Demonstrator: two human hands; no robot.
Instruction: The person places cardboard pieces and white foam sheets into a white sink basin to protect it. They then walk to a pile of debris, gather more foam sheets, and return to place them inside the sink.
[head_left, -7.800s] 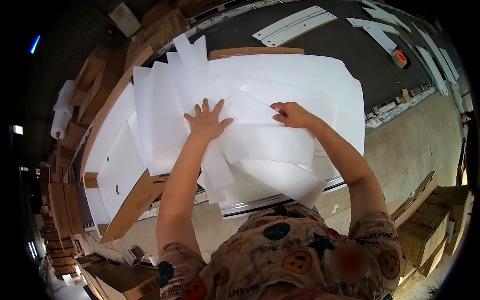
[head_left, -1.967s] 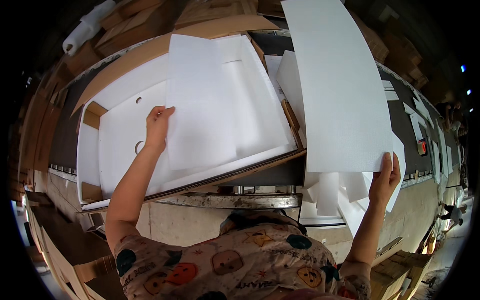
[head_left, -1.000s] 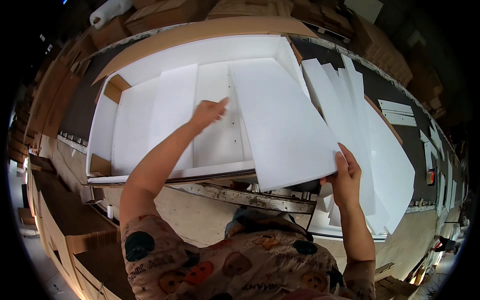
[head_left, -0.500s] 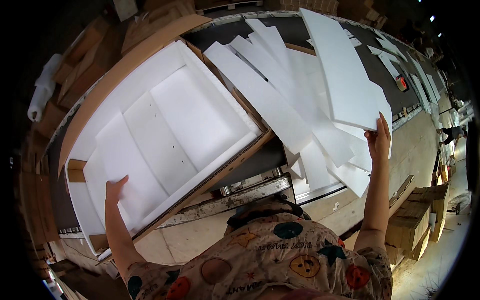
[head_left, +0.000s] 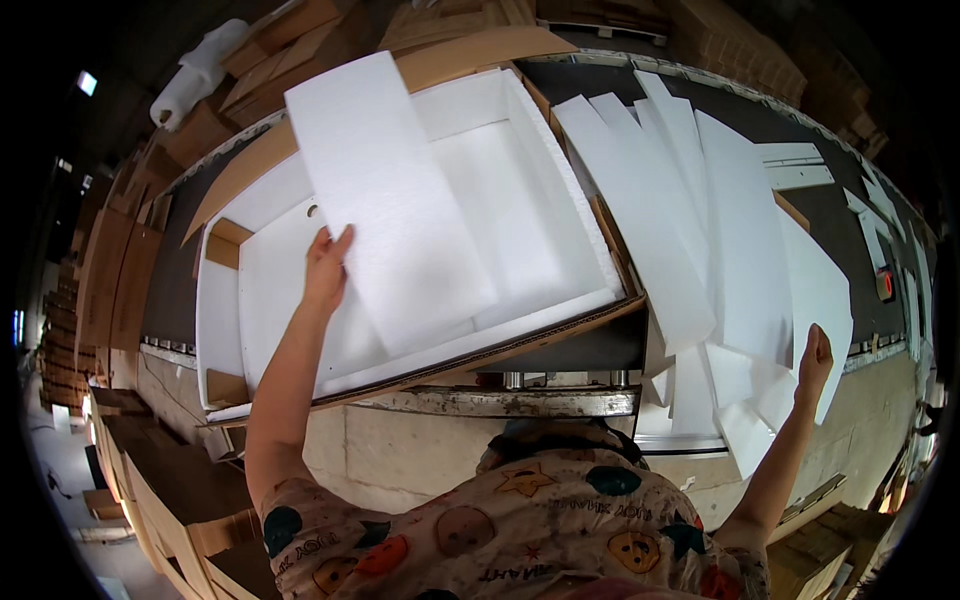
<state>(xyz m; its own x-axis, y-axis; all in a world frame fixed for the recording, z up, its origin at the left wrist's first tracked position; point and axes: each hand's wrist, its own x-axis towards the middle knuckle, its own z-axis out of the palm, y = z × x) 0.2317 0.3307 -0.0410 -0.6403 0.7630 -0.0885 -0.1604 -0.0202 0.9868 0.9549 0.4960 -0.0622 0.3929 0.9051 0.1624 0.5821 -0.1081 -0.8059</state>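
Note:
A white foam sheet (head_left: pixel 400 200) stands raised and tilted over an open carton, and my left hand (head_left: pixel 328 268) pinches its left edge. White foam lines the carton (head_left: pixel 480 352), and a white panel with a small hole lies inside, partly hidden by the sheet. To the right, several long white foam boards (head_left: pixel 640 220) lie fanned in an overlapping pile. My right hand (head_left: pixel 815 362) is over the right side of that pile, in front of a wide white sheet (head_left: pixel 815 290). Its fingers are curled together, and nothing shows in them.
Carton and pile rest on a dark conveyor with a metal side rail (head_left: pixel 500 402) close to my body. White strips and a roll of red tape (head_left: pixel 884 284) lie at the far right. Stacked brown cartons (head_left: pixel 160 470) stand at the left, more at the lower right.
My left hand has lifted a foam sheet out of the carton's interior. The board my right hand held now lies on the pile, and that hand is off it. The view has turned left.

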